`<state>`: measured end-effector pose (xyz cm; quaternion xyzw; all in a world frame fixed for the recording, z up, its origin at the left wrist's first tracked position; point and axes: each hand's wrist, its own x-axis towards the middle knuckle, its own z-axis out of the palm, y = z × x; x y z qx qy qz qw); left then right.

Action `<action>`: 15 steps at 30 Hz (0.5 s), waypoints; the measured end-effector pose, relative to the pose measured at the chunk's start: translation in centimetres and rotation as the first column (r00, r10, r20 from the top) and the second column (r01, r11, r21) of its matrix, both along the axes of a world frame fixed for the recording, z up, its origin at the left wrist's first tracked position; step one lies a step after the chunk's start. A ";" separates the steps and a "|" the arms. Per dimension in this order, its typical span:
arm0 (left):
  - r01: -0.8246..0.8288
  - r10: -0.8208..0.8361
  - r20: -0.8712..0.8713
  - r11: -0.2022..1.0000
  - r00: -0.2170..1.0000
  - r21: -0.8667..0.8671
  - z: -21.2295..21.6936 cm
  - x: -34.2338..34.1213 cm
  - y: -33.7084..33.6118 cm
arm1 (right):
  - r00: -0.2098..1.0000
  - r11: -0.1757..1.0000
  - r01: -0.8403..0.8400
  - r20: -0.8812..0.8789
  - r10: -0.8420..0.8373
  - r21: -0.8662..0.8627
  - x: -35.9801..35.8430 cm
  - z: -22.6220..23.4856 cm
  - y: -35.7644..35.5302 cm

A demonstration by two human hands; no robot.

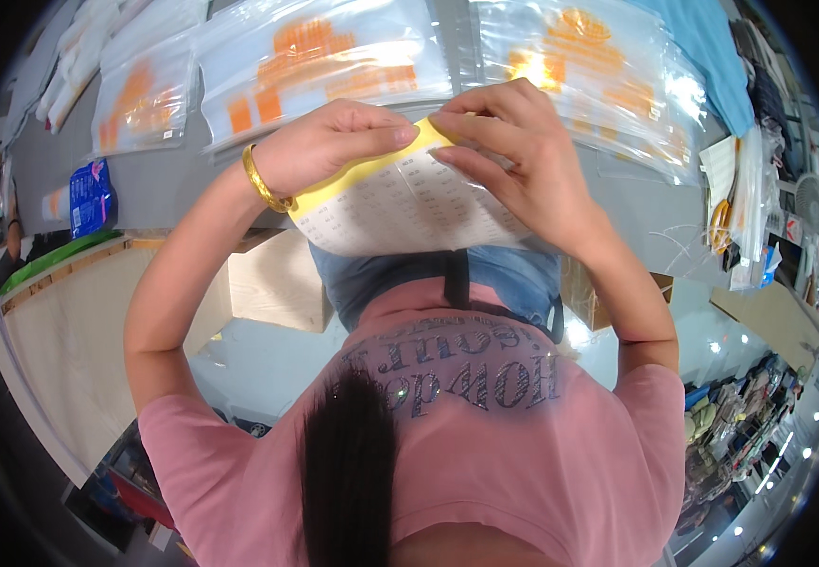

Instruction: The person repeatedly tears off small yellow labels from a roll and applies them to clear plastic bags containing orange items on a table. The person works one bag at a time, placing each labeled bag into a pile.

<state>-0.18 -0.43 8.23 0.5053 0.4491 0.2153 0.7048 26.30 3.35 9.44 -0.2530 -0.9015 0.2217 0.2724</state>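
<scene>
The sheet [362, 227] is drooping in front of the jeans [343, 279], labels [409, 194] covering most of it; bare yellow backing [343, 178] is suggesting some are gone, many remaining. The left hand [324, 146] is pinching its edge; the right hand [527, 151] is touching it, grip unclear. Beyond, bags [348, 57] are lying flat.

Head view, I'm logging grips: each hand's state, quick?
Left hand: closed, holding the label sheet.
Right hand: at the sheet's upper edge; grip cannot be told.
</scene>
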 end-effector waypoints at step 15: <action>0.412 0.344 -0.532 0.365 0.774 0.835 -4.1 0.0 -0.4 | 0.885 0.730 0.199 -0.200 -0.420 -0.654 -2.6 -1.6 4.2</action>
